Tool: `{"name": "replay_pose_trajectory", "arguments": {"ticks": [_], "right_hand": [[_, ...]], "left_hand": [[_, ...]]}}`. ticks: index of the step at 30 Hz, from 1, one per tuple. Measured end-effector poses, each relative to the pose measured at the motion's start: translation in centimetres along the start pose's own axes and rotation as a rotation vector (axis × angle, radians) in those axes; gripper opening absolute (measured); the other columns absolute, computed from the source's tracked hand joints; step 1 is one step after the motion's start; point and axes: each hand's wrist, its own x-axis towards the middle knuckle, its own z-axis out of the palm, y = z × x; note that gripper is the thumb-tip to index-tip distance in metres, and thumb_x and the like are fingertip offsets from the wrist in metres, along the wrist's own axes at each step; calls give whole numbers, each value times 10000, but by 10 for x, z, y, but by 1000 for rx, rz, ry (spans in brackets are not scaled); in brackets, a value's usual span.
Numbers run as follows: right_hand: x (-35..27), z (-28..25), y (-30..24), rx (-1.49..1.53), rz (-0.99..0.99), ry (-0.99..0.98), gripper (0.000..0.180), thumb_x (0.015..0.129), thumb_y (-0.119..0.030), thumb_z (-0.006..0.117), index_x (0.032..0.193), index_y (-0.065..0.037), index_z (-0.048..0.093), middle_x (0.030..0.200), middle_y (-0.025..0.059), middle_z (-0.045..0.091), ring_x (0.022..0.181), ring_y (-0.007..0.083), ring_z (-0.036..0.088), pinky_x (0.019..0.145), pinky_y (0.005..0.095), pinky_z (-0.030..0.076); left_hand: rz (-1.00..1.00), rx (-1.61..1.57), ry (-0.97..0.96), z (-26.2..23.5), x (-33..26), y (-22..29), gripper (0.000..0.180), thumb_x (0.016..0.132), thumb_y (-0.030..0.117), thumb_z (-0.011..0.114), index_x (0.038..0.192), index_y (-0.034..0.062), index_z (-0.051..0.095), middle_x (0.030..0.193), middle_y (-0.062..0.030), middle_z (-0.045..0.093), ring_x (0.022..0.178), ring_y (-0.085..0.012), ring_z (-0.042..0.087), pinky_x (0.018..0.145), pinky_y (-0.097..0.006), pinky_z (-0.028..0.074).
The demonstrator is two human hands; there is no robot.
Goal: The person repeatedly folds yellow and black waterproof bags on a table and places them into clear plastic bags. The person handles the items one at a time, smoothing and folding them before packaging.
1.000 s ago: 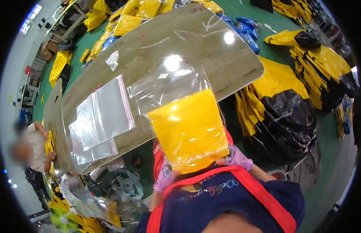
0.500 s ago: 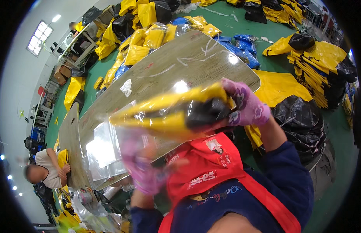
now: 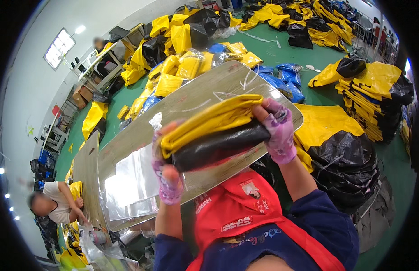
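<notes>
Between my two hands, above the table, is a folded bundle of yellow and black plastic-like sheet (image 3: 214, 131), its yellow folds on the far side and its black part nearer me. My left hand (image 3: 168, 174), in a pink patterned fingerless glove, grips its left end. At the right end, my right hand (image 3: 278, 128), gloved the same way, has its fingers closed round the edge. Clear plastic bags (image 3: 132, 180) lie stacked on the table (image 3: 191, 97), left of my left hand. A crumpled white scrap (image 3: 156, 121) lies beyond them.
Folded yellow packs in clear wrap (image 3: 189, 67) are heaped past the table, with blue packs (image 3: 290, 74) beside them. Piles of yellow-and-black sheets (image 3: 344, 149) stand on the green floor at right. Another person (image 3: 56, 201) sits at the table's left end.
My left hand has come up from below the bundle to grip its left end. The bundle has turned, showing its yellow folds and black side more plainly.
</notes>
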Motion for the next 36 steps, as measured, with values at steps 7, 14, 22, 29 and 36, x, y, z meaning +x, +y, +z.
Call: {"name": "replay_pose_trajectory", "arguments": {"ticks": [7,14,22,29,36], "right_hand": [[17,10,-38,-268,-347,-159,230,940,-183,584,1041,-5,689,1012,82,696,934,143,625,884,270,470],[8,48,-101,21,-496,-129,287,942,-240,552,920,42,599,770,125,644,665,188,639,629,296,529],[53,-23,131,-540,244,-191,195,928,-240,593,922,-57,663,680,42,647,576,143,525,573,273,436],[59,84,173,-1178,-610,-780,96,803,-140,600,897,-134,622,870,62,633,789,253,640,662,363,525],[91,121,199,-1133,-779,-1099,62,781,-185,609,822,-144,591,709,60,611,657,249,646,543,370,522]], "left_hand": [[46,699,311,4,27,39,409,980,325,494,1117,-37,627,1119,-137,656,1029,-209,619,953,-367,448],[6,688,366,16,30,134,347,997,359,441,929,42,566,782,-114,645,648,-224,644,667,-356,542],[-865,32,508,-88,-20,-56,358,958,327,534,1078,-6,586,912,-153,678,813,-254,682,730,-390,576],[-922,7,607,-135,-38,-130,380,969,287,524,1162,-39,562,1030,-147,668,938,-255,669,831,-383,560],[-882,242,244,-137,-33,-107,416,977,224,510,1270,-72,491,1112,-176,642,987,-242,656,907,-346,517]]}}
